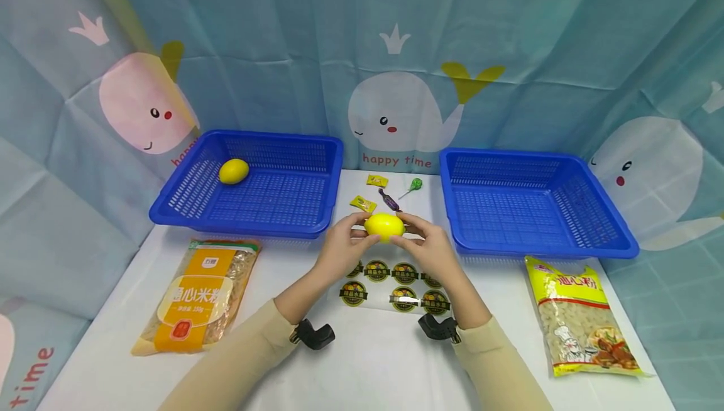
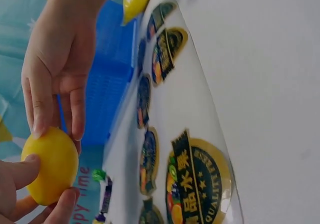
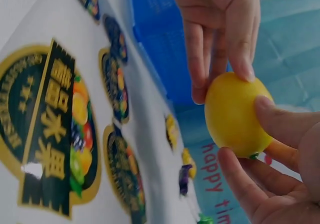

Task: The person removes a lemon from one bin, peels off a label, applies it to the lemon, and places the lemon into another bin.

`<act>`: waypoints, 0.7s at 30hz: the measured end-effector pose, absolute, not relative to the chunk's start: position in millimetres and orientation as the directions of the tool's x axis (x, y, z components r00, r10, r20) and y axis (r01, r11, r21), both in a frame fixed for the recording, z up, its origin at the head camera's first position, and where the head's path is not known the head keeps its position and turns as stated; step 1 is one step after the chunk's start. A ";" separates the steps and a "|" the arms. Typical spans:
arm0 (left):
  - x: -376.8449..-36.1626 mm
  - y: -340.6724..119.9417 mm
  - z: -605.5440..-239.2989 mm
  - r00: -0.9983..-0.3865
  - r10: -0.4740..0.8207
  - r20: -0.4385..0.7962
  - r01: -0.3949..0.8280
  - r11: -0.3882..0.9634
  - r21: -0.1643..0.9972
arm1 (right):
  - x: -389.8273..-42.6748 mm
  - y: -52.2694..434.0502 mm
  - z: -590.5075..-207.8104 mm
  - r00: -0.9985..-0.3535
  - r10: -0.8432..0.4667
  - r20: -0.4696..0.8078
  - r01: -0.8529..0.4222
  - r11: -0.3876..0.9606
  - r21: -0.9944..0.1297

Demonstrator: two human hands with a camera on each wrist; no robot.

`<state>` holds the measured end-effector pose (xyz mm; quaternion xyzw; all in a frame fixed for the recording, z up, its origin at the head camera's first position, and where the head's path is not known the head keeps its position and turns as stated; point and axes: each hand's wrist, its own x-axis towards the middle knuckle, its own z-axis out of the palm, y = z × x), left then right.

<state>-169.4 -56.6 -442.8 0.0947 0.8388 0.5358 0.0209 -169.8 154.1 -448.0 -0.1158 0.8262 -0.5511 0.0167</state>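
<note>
A yellow lemon (image 1: 384, 227) is held just above the table's middle, between both hands. My left hand (image 1: 342, 246) pinches its left end with thumb and fingertips, and my right hand (image 1: 428, 246) grips the right end the same way. In the left wrist view the lemon (image 2: 50, 166) sits between my left hand (image 2: 17, 184) below and my right hand (image 2: 57, 69) above. The right wrist view shows the lemon (image 3: 234, 115) and my right hand's fingers (image 3: 280, 129) curled round it. Under the hands lies a clear sheet of round fruit stickers (image 1: 396, 285). A second lemon (image 1: 234, 171) rests in the left blue basket (image 1: 237, 222).
An empty blue basket (image 1: 537, 249) stands at the back right. Between the baskets lie two yellow candies (image 1: 363, 203), a purple candy (image 1: 389, 200) and a green lollipop (image 1: 415, 185). One pasta bag (image 1: 198, 295) lies front left, another (image 1: 582, 320) front right.
</note>
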 end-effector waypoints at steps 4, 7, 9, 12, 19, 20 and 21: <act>-181.5 -51.0 -456.5 -0.985 0.169 0.041 0.111 0.430 0.896 | -179.5 155.7 -459.7 -0.979 -0.193 0.066 -0.145 0.426 -0.893; -188.8 -47.9 -464.2 -0.987 0.158 0.012 0.081 0.440 0.894 | -186.8 157.0 -467.5 -0.980 -0.195 0.048 -0.132 0.449 -0.883; -192.6 -45.8 -468.6 -0.988 0.157 -0.012 0.060 0.441 0.895 | -190.8 158.1 -471.7 -0.980 -0.197 0.028 -0.116 0.450 -0.886; -197.5 -45.1 -475.4 -0.986 0.162 -0.035 0.042 0.447 0.894 | -195.6 158.3 -476.7 -0.981 -0.194 0.004 -0.095 0.464 -0.881; -205.8 -43.5 -480.8 -0.984 0.168 -0.059 0.031 0.488 0.872 | -203.6 158.6 -486.5 -0.981 -0.193 -0.035 -0.065 0.490 -0.869; -206.0 -43.3 -480.1 -0.983 0.170 -0.063 0.029 0.489 0.872 | -204.2 158.9 -487.2 -0.981 -0.191 -0.035 -0.064 0.493 -0.868; -206.1 -42.9 -479.6 -0.983 0.173 -0.065 0.029 0.492 0.870 | -204.4 159.1 -487.6 -0.981 -0.190 -0.033 -0.066 0.492 -0.868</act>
